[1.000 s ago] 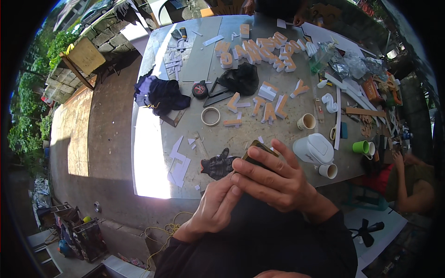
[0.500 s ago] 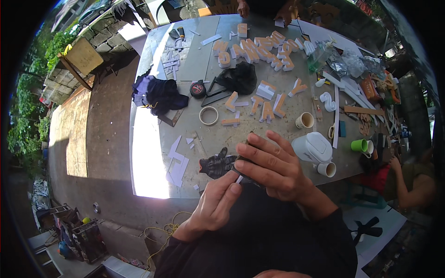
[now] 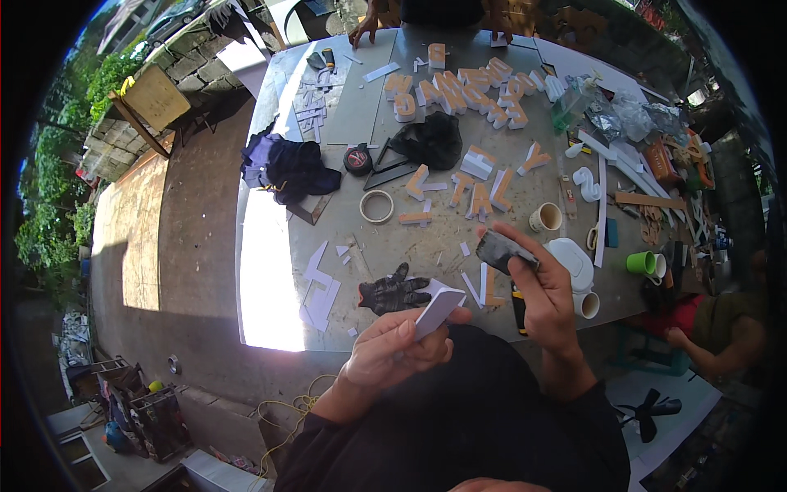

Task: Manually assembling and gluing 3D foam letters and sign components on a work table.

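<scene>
My left hand (image 3: 387, 351) grips a small flat white piece of board (image 3: 438, 313), tilted up between thumb and fingers. Held apart to its right, my right hand (image 3: 548, 299) has its thumb and fingers around a worn dark grey sanding block (image 3: 507, 251). A black glove (image 3: 390, 293) lies on the table just beyond my left hand. Near the right hand are a white and tan letter piece (image 3: 492, 289), a thin white strip (image 3: 472, 289) and a yellow and black tool (image 3: 519, 308), partly hidden by that hand.
Several tan-faced white letters (image 3: 459, 88) stand across the grey table (image 3: 344, 221). Around them lie a tape roll (image 3: 377, 207), tape measure (image 3: 357, 160), dark cloth (image 3: 287, 168) and paper cup (image 3: 545, 217). Another person's hand (image 3: 362, 31) rests at the far edge; someone sits at right.
My hands have moved apart. The right hand has lifted the sanding block off to the right, and the white piece now shows in my left hand. The far person's hand has shifted left.
</scene>
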`<act>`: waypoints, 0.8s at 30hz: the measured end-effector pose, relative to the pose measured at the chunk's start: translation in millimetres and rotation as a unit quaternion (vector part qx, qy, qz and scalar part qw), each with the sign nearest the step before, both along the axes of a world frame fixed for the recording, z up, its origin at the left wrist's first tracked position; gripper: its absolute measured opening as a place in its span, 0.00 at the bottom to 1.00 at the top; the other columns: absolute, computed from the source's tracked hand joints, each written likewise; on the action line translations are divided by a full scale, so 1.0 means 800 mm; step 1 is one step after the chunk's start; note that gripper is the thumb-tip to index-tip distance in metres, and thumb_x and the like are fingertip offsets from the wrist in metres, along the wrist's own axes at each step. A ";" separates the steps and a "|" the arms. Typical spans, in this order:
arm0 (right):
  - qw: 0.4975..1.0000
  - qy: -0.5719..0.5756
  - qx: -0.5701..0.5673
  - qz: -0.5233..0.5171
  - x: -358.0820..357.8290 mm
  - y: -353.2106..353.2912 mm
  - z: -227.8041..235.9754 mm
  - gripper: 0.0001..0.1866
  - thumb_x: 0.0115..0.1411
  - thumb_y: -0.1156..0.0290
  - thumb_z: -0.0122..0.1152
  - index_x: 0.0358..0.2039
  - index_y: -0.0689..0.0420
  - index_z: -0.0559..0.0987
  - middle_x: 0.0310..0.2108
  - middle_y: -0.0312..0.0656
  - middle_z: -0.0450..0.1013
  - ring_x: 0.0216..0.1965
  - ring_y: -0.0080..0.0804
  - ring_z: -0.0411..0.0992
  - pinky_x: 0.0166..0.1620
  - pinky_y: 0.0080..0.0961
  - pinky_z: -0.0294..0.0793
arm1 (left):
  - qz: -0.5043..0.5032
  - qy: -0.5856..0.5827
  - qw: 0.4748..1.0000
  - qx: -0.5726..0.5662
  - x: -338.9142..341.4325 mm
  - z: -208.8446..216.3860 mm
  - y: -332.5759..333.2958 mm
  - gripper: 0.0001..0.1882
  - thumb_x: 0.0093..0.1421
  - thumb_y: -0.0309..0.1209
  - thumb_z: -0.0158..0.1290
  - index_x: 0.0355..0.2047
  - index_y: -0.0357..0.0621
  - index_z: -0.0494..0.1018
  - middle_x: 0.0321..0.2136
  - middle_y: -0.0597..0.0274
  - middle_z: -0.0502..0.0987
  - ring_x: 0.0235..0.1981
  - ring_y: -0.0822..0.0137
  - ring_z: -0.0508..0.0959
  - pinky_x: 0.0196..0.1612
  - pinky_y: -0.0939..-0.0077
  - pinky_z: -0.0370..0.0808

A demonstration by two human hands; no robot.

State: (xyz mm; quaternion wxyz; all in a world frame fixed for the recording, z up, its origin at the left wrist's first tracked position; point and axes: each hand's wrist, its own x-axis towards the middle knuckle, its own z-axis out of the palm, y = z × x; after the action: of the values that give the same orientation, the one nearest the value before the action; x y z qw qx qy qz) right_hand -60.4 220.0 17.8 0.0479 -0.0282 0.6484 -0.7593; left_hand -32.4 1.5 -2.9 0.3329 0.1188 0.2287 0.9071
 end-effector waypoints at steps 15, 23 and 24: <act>0.770 0.456 0.438 0.084 0.010 -0.026 0.014 0.19 0.61 0.76 0.52 0.53 0.55 0.78 0.58 0.43 0.72 0.62 0.37 0.67 0.66 0.43 0.58 | 0.131 0.184 0.894 -0.387 0.015 0.019 0.001 0.29 0.73 0.41 0.39 0.62 0.26 0.60 0.28 0.71 0.66 0.27 0.79 0.62 0.31 0.83 0.60; 0.823 0.409 0.389 0.056 0.004 -0.023 0.008 0.18 0.62 0.73 0.53 0.51 0.52 0.80 0.58 0.41 0.73 0.62 0.36 0.68 0.66 0.40 0.59 | 0.119 0.173 0.902 -0.376 0.015 0.022 0.002 0.21 0.73 0.35 0.38 0.55 0.29 0.66 0.26 0.70 0.68 0.28 0.79 0.64 0.32 0.82 0.62; 0.813 0.432 0.387 0.055 0.004 -0.024 0.008 0.18 0.62 0.73 0.53 0.51 0.52 0.80 0.58 0.41 0.73 0.62 0.36 0.68 0.66 0.40 0.59 | 0.104 0.156 0.905 -0.383 0.015 0.021 0.002 0.21 0.73 0.36 0.38 0.56 0.30 0.66 0.25 0.71 0.67 0.27 0.80 0.62 0.31 0.82 0.61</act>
State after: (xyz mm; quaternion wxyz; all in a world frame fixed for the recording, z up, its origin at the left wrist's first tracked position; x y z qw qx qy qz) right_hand -57.4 200.7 23.9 -0.1884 -0.3682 0.8401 -0.3510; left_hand -20.6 3.5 14.0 0.2163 0.0975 0.6182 0.7494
